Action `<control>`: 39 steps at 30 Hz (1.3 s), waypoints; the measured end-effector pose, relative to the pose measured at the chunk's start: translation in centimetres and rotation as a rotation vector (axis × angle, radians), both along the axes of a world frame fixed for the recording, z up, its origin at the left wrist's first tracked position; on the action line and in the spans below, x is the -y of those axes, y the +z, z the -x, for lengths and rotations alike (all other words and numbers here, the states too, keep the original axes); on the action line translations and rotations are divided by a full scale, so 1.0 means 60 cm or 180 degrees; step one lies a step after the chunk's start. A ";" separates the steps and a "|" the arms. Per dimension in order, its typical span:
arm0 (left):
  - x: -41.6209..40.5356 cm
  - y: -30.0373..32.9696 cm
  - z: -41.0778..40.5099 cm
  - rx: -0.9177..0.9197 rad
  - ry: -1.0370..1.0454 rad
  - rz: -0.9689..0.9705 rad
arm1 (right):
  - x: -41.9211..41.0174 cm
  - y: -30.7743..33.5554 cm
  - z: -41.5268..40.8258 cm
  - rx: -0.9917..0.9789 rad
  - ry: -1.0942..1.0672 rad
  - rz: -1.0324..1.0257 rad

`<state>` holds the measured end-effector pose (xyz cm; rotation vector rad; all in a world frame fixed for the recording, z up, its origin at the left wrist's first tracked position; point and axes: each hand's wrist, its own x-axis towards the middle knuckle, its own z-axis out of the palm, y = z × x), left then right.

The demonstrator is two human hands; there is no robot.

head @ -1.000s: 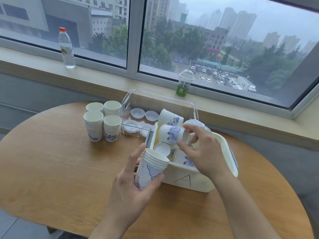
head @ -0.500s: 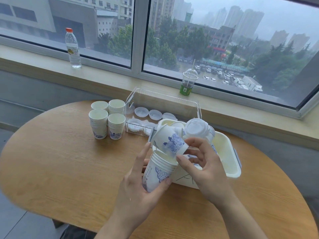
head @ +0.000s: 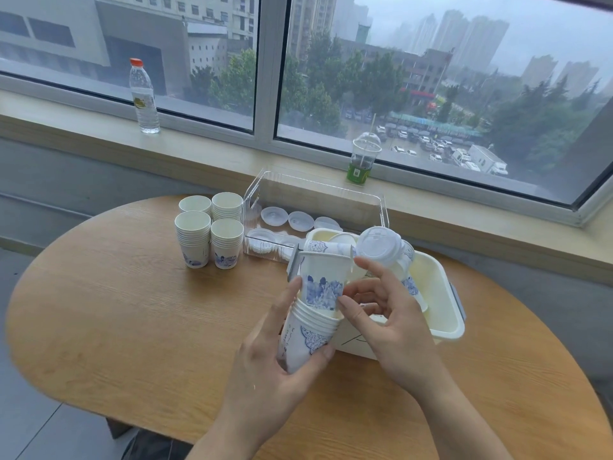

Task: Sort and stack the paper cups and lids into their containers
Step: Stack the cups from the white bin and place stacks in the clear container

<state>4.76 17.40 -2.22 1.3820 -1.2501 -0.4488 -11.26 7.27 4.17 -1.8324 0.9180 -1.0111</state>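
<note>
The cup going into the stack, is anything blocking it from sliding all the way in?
Nothing visible blocks it. The cup already sits partway inside the stack gripped by the left hand; the right hand pinches its side, not its bottom.

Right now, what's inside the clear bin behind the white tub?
The clear bin holds loose translucent lids lying flat. Its near right part is hidden behind the white tub and the lidded cup.

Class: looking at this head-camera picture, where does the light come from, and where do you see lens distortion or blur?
Head view: soft, overcast daylight enters through the window, so shadows on the table are faint; the wide lens bends the windowsill and the table edge; the city outside looks hazy; the left hand is slightly soft.
</note>
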 end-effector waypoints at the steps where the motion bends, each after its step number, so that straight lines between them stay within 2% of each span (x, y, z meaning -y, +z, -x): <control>1: 0.000 -0.001 0.000 -0.0010 -0.0002 -0.0006 | 0.001 0.001 0.000 -0.0032 0.0010 -0.0010; 21: -0.005 0.001 -0.016 -0.0255 0.0200 0.0137 | -0.014 -0.018 0.005 -0.0566 0.0210 0.0159; 29: -0.010 -0.005 -0.025 -0.0082 0.0368 0.0043 | 0.000 -0.004 -0.001 -0.0971 0.0397 0.0341; 32: -0.011 -0.005 -0.027 -0.0103 0.0430 0.0034 | 0.035 0.022 -0.007 -0.1030 0.0053 0.0615; 36: -0.014 -0.002 -0.033 -0.0110 0.0459 0.0023 | 0.104 0.044 -0.031 -0.1492 -0.0311 0.0898; 39: -0.018 0.002 -0.035 -0.0117 0.0455 0.0013 | 0.141 0.049 -0.041 -0.2036 -0.0298 0.0683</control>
